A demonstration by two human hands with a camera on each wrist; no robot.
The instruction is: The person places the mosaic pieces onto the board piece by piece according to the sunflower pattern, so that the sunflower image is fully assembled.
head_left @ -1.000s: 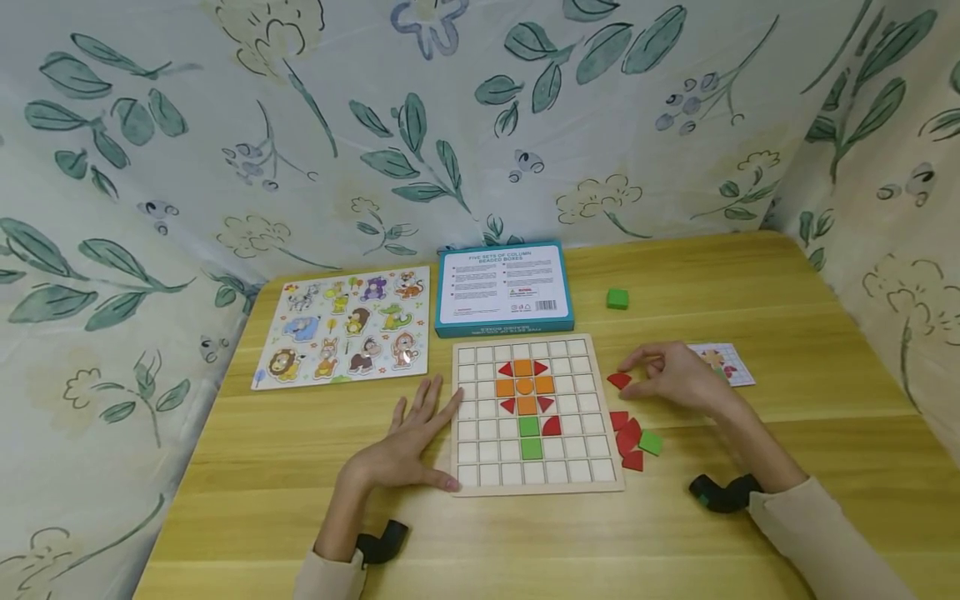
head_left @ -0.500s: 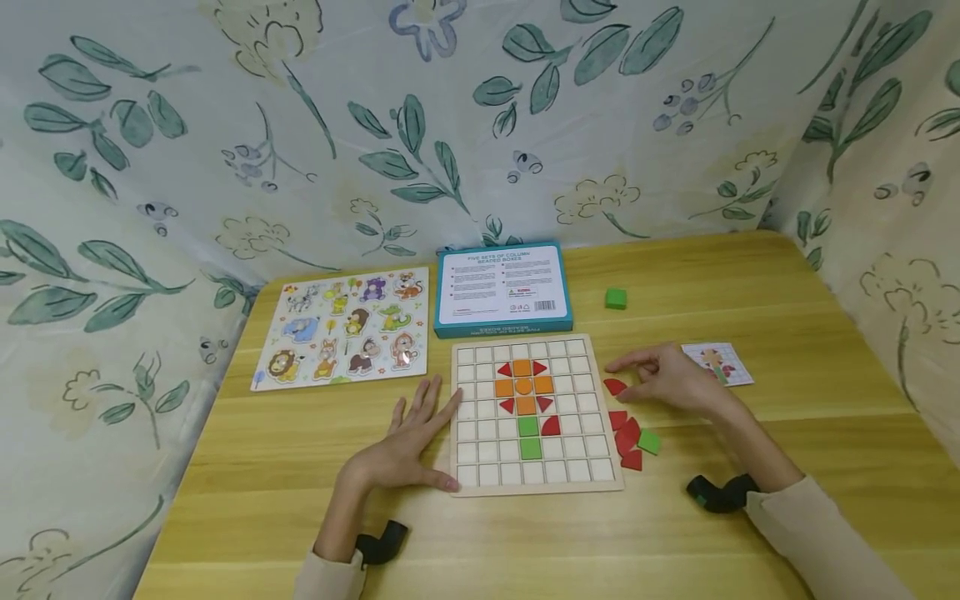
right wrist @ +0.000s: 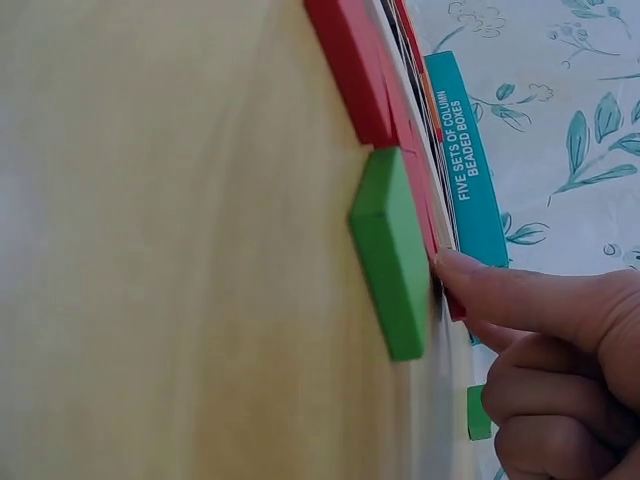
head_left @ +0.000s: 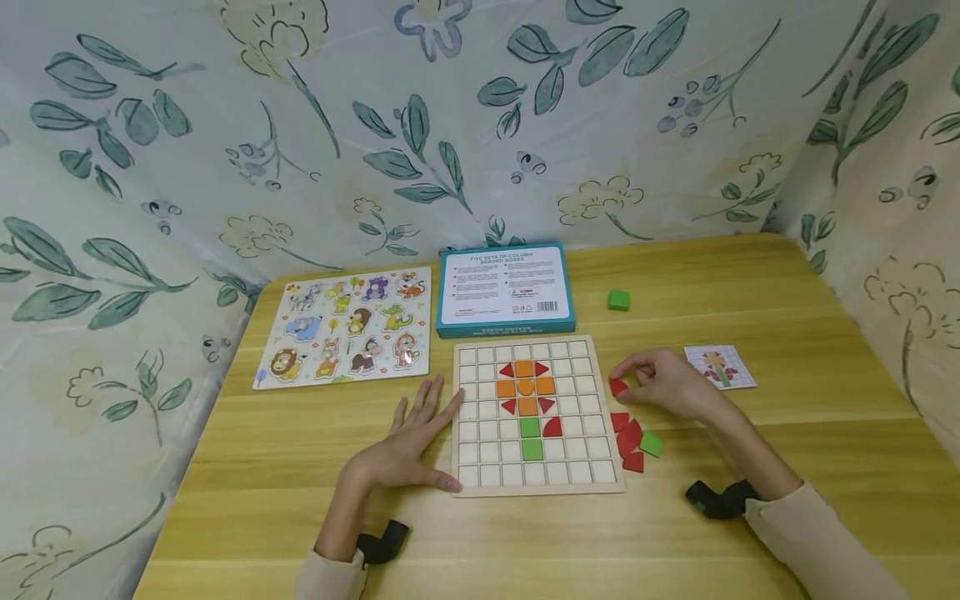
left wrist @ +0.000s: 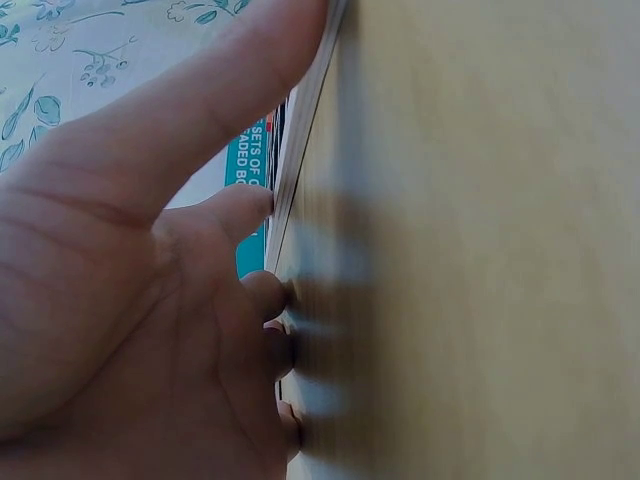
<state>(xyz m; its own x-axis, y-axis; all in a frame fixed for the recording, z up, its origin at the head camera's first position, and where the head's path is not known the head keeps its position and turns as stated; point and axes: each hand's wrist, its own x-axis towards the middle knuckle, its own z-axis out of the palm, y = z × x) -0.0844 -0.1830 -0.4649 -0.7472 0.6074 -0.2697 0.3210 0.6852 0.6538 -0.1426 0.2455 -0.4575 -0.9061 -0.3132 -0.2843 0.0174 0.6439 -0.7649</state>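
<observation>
1. A flat red piece [head_left: 617, 387] is pinched between the thumb and forefinger of the right hand [head_left: 663, 383]; in the head view it is seen between two and three o'clock from the centre of the square pale wooden grid board [head_left: 538, 492], just off its edge.
2. By the right wrist view, the curled remaining fingers are revealed, along with the thick side of a green square tile [head_left: 651, 444], which is seen mostly from above in the head view.
3. That tile is set against loose red pieces [head_left: 630, 437], between three and four o'clock.
4. Nothing is grasped by the left hand [head_left: 397, 454], spread between eight and nine o'clock; the board's edge is touched by its thumb and forefinger. Its palm is shown only in the left wrist view.
5. Only in the head view are the orange squares [head_left: 523, 367], red triangles [head_left: 507, 369] and green squares [head_left: 531, 427] seen laid in the grid, and the printed pattern card [head_left: 720, 367] beyond the right hand.
6. A teal-and-white cardboard box [head_left: 504, 287], between eleven and twelve, is glimpsed in all three views.
</observation>
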